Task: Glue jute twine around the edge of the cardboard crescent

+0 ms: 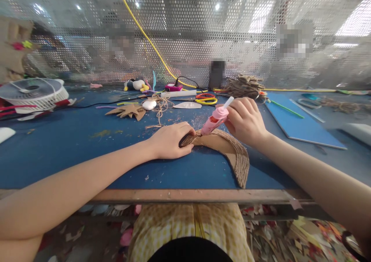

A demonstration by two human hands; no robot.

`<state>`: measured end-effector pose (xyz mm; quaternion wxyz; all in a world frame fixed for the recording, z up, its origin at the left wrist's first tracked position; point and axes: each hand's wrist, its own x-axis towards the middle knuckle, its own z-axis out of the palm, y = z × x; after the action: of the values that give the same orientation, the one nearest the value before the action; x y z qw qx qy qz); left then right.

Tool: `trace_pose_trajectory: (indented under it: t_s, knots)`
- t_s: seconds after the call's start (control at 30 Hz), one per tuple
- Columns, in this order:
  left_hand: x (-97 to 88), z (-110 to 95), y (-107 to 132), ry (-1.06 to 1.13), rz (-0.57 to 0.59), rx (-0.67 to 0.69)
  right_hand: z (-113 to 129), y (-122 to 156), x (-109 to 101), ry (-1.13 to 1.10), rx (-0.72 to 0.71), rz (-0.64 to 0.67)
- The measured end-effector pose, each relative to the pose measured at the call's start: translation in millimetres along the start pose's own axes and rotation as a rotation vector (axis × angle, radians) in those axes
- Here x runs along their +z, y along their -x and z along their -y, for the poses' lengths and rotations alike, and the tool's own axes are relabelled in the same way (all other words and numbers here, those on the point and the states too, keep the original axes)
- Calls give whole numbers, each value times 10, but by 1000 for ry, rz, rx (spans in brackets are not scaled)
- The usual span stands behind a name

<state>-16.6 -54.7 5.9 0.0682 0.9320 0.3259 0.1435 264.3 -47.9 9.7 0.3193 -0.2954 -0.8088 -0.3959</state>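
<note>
My right hand (246,121) is closed round a pink glue gun (216,119) with a white glue stick at its back. The gun's nozzle points down at the left end of a curved cardboard piece (232,150) edged with wound twine. My left hand (171,140) presses that same end against the blue table (72,153), fingers curled over it. The cardboard piece arcs from my hands toward the table's front edge.
A small white fan (33,92) stands at the far left. Cardboard cut-outs (127,110), loose twine (159,105), coloured rings (206,99) and a twine bundle (245,86) lie at the back. A blue sheet (301,125) lies on the right. A perforated metal screen (185,30) closes the rear.
</note>
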Motion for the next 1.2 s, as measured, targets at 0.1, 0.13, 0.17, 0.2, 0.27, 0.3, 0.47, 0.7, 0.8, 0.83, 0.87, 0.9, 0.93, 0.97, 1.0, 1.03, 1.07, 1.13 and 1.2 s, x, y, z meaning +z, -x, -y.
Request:
trace_pose_trajectory:
  t_s: [0.1,0.13,0.17,0.2,0.27,0.3,0.47,0.7,0.8,0.83,0.87,0.9,0.93,0.97,1.0,1.03,1.07,1.13,1.2]
  knots:
    - [1,5,-2,1,1,0,0,24,7,-69,51,4]
    - [2,5,-1,2,0,1,-4,36,13,-88,79,8]
    - [3,6,1,4,1,0,-11,49,21,-102,112,12]
    - [4,7,3,5,0,-1,-22,62,32,-111,154,19]
    - [8,10,9,8,-6,-7,-53,88,66,-120,266,41]
    - [9,13,11,13,-10,-9,-73,101,89,-122,330,56]
    - [15,30,8,56,-7,-14,-194,179,251,-144,621,126]
    - [16,27,10,75,11,7,-299,279,400,-260,936,408]
    - [12,20,12,77,10,20,-295,299,418,-268,946,480]
    - [10,18,12,77,12,26,-291,303,422,-267,940,489]
    - [8,16,10,75,13,30,-287,306,425,-269,934,494]
    - [7,15,9,71,13,33,-284,308,428,-271,926,493]
    - [5,13,8,66,12,35,-283,308,431,-274,910,484]
    - [5,11,7,59,11,37,-282,306,433,-274,881,465]
    - [5,9,6,51,9,39,-281,302,432,-275,837,435]
    - [6,7,7,42,7,43,-279,295,427,-277,777,400]
    - [8,5,8,32,5,51,-273,284,418,-283,710,362]
    - [16,1,13,4,-6,74,-243,251,383,-311,575,294]
    - [26,-1,19,-28,-24,98,-179,202,325,-350,465,251]
